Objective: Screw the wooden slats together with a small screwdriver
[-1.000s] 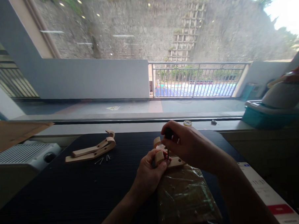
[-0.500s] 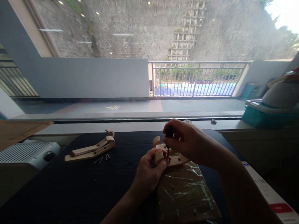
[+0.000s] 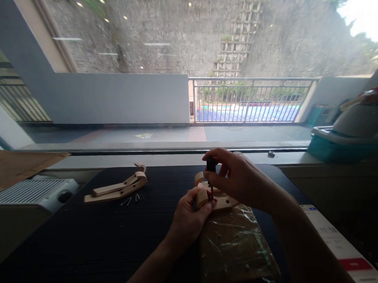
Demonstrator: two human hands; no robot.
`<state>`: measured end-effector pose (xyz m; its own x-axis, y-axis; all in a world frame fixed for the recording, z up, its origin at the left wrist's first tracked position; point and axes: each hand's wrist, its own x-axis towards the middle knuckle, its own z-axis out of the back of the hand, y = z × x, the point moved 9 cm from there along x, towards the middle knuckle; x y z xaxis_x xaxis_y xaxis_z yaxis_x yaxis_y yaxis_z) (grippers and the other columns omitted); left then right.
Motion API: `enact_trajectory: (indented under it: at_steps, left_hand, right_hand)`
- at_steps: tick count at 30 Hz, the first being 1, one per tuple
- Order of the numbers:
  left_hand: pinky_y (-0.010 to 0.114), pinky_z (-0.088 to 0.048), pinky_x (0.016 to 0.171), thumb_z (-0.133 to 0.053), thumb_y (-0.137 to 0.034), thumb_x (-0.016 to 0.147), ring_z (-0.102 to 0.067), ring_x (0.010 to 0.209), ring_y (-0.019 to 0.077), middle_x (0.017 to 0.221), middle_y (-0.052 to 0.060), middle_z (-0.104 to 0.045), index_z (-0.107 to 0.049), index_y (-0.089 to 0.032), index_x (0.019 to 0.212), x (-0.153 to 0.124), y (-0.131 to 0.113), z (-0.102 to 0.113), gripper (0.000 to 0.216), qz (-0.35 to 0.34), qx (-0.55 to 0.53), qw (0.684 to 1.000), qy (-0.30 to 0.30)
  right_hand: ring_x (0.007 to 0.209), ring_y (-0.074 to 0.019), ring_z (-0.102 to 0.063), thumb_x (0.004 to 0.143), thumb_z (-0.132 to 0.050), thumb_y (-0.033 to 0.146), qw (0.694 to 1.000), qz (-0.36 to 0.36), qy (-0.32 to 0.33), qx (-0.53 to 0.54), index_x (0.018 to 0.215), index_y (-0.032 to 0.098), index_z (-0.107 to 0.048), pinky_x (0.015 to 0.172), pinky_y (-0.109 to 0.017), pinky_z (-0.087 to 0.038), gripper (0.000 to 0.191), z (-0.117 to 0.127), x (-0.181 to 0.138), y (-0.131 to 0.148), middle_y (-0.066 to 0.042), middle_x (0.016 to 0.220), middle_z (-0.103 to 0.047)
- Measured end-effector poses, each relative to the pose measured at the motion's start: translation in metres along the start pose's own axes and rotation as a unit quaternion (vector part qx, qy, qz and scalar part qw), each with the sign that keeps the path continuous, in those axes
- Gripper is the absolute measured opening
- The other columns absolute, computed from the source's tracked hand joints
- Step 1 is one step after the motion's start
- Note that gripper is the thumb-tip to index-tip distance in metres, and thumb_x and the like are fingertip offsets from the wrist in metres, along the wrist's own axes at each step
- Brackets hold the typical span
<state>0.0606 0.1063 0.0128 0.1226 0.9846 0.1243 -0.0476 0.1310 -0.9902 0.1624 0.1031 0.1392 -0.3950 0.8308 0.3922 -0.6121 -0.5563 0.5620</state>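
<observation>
My right hand (image 3: 236, 173) is closed around the black handle of a screwdriver (image 3: 211, 164), which points straight down. The shaft's tip meets a curved wooden piece (image 3: 224, 203) with dark holes; the exact spot is hidden by my fingertips. Fingers and thumb of my left hand (image 3: 190, 212) grip that wooden piece by its rounded, hooked end. Just behind it shows another curved wooden end (image 3: 199, 177). Both lie on the far end of a brown box wrapped in shiny clear tape (image 3: 236, 248).
To the left on the dark table (image 3: 87, 242) lie hook-shaped wooden pieces (image 3: 116, 190) with several loose screws (image 3: 127, 201) beside them. A white printed box (image 3: 332, 239) sits at the right. Beyond the table is a window sill (image 3: 171, 159) holding a teal bin (image 3: 330, 145).
The screwdriver handle has shifted slightly left and stands more upright, with my right fingers turned a little around it. My left hand keeps its grip on the wooden piece.
</observation>
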Motion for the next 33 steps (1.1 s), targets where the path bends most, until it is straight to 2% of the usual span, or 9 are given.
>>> enact_trajectory:
  at_steps: [5,12,14,18,22,27,29,33]
  left_hand:
    - [0.022,-0.045,0.069,-0.068,-0.028,0.069,-0.057,0.075,0.0147,0.077,0.0,-0.063,-0.063,-0.017,0.078,-0.001,-0.002,0.002,0.015,-0.002,0.014,1.0,-0.015]
    - [0.025,-0.046,0.074,-0.067,-0.027,0.071,-0.06,0.078,0.0159,0.083,0.002,-0.066,-0.062,-0.017,0.082,0.0,0.002,0.001,0.015,-0.002,0.006,1.0,-0.004]
    - [0.024,-0.046,0.074,-0.066,-0.026,0.072,-0.06,0.079,0.0158,0.082,0.002,-0.066,-0.062,-0.017,0.082,0.0,0.002,0.0,0.014,-0.004,0.001,1.0,0.0]
    - [0.025,-0.047,0.074,-0.067,-0.027,0.071,-0.06,0.078,0.0157,0.082,0.002,-0.066,-0.063,-0.017,0.082,0.0,0.001,0.0,0.015,-0.007,-0.01,1.0,-0.004]
    - [0.025,-0.047,0.073,-0.068,-0.027,0.069,-0.061,0.077,0.0161,0.081,0.002,-0.068,-0.063,-0.018,0.082,0.0,0.001,0.001,0.016,0.001,-0.016,1.0,-0.007]
    - [0.025,-0.047,0.073,-0.068,-0.025,0.069,-0.062,0.076,0.0162,0.078,0.002,-0.069,-0.062,-0.017,0.08,0.0,0.001,0.001,0.015,0.008,-0.016,1.0,-0.008]
    - [0.025,-0.047,0.073,-0.068,-0.025,0.07,-0.062,0.077,0.0161,0.08,0.002,-0.069,-0.062,-0.017,0.082,0.0,0.0,0.0,0.016,0.003,-0.015,1.0,-0.005]
    - [0.024,-0.046,0.075,-0.067,-0.025,0.071,-0.06,0.079,0.0156,0.082,0.002,-0.067,-0.063,-0.016,0.08,-0.001,-0.003,0.001,0.014,0.003,0.007,1.0,-0.006]
  right_hand:
    - [0.059,-0.0117,-0.049,0.082,-0.055,0.031,1.0,0.003,-0.004,-0.012,0.09,0.022,-0.054,0.053,-0.025,-0.036,0.012,0.0,0.0,0.0,0.002,0.067,-0.058]
    - [0.055,-0.0112,-0.047,0.08,-0.058,0.043,0.999,-0.035,-0.032,-0.016,0.082,0.02,-0.05,0.049,-0.025,-0.035,0.024,0.002,0.006,-0.019,0.002,0.064,-0.055]
    - [0.057,-0.0112,-0.049,0.078,-0.06,0.043,1.0,-0.022,-0.021,-0.003,0.089,0.02,-0.053,0.05,-0.024,-0.037,0.026,0.002,0.005,-0.015,0.002,0.067,-0.058]
    - [0.06,-0.0101,-0.052,0.082,-0.056,0.029,0.998,0.017,0.014,0.058,0.106,0.024,-0.055,0.053,-0.023,-0.041,0.024,0.0,0.001,-0.001,0.002,0.074,-0.061]
    - [0.056,-0.0093,-0.05,0.082,-0.054,0.025,0.998,0.018,-0.002,0.054,0.093,0.021,-0.056,0.051,-0.022,-0.038,0.012,0.003,0.002,-0.003,0.003,0.066,-0.056]
    - [0.055,-0.0105,-0.048,0.081,-0.057,0.036,0.999,-0.021,-0.038,-0.003,0.087,0.02,-0.053,0.051,-0.025,-0.035,0.017,0.002,0.009,-0.016,0.002,0.064,-0.055]
    - [0.057,-0.011,-0.049,0.08,-0.058,0.038,0.999,-0.021,-0.042,-0.022,0.091,0.02,-0.055,0.05,-0.025,-0.035,0.021,0.001,0.009,-0.015,0.002,0.066,-0.056]
    - [0.057,-0.0091,-0.051,0.082,-0.056,0.035,1.0,0.0,-0.002,-0.001,0.113,0.026,-0.052,0.05,-0.024,-0.036,0.032,0.0,0.002,-0.002,0.001,0.084,-0.062]
